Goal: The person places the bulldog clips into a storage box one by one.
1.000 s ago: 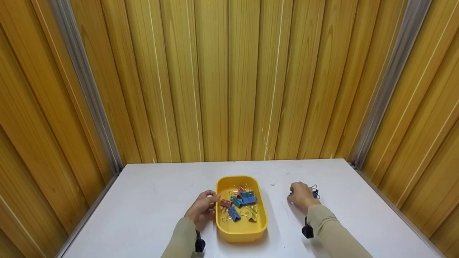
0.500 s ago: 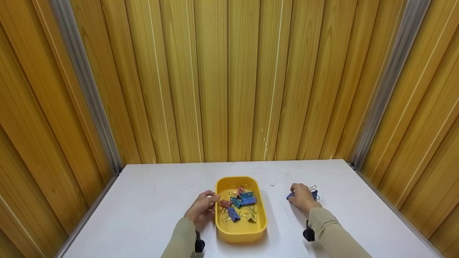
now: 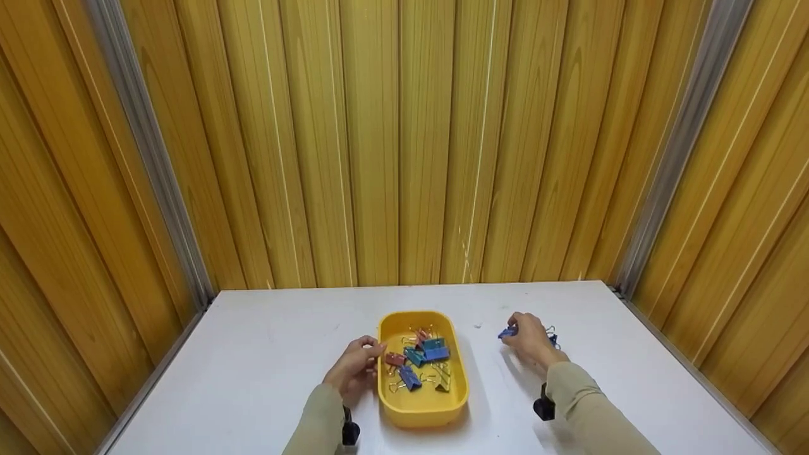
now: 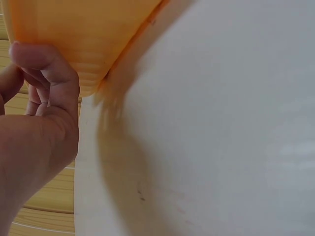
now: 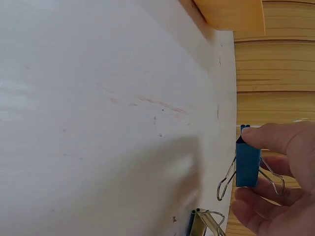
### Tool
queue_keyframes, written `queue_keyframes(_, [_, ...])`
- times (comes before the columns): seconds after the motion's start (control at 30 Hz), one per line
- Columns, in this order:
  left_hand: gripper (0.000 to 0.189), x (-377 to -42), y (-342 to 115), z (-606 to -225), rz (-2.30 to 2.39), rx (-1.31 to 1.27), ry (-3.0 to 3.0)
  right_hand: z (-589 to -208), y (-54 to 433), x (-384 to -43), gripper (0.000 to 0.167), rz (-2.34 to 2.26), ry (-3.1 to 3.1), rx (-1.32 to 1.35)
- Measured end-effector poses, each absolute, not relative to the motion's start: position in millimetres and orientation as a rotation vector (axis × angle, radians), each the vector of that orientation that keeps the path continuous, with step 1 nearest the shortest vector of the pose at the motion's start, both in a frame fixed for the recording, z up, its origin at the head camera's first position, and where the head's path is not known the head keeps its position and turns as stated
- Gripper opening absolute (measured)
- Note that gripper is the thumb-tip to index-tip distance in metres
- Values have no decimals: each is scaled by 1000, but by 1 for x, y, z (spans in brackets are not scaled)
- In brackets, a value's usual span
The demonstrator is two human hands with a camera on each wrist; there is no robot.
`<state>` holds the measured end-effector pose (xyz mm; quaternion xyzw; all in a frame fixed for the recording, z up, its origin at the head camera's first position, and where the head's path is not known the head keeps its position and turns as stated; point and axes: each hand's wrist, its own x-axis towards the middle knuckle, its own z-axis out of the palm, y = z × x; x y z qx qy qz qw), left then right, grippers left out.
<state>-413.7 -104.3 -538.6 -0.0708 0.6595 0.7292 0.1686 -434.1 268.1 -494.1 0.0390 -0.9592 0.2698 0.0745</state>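
Observation:
In the head view my left hand holds the left rim of a yellow plastic bin. The left wrist view shows its curled fingers at the bin's outer wall. Right of the bin, my right hand pinches a blue binder clip between thumb and fingers. Seen from the right wrist, this blue clip has both wire handles spread outward. Close behind the hand lie more binder clips, partly hidden by it. One of them is a gold-sided clip at the lower edge.
Inside the bin are several binder clips: a dark blue one, a red one, teal ones, a lighter blue one and a yellowish one. The white table ends at wood-patterned walls.
My right hand has risen slightly and moved left and away from the other clips, with the blue binder clip now showing at its fingertips. The left hand stays at the bin's rim.

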Motion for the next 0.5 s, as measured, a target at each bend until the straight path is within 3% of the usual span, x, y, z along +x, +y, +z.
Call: queue_keyframes(0.5, [23, -412, -106, -540, 2073, -141, 1890, -473, 246, -433, 38, 795, -2791, 257])
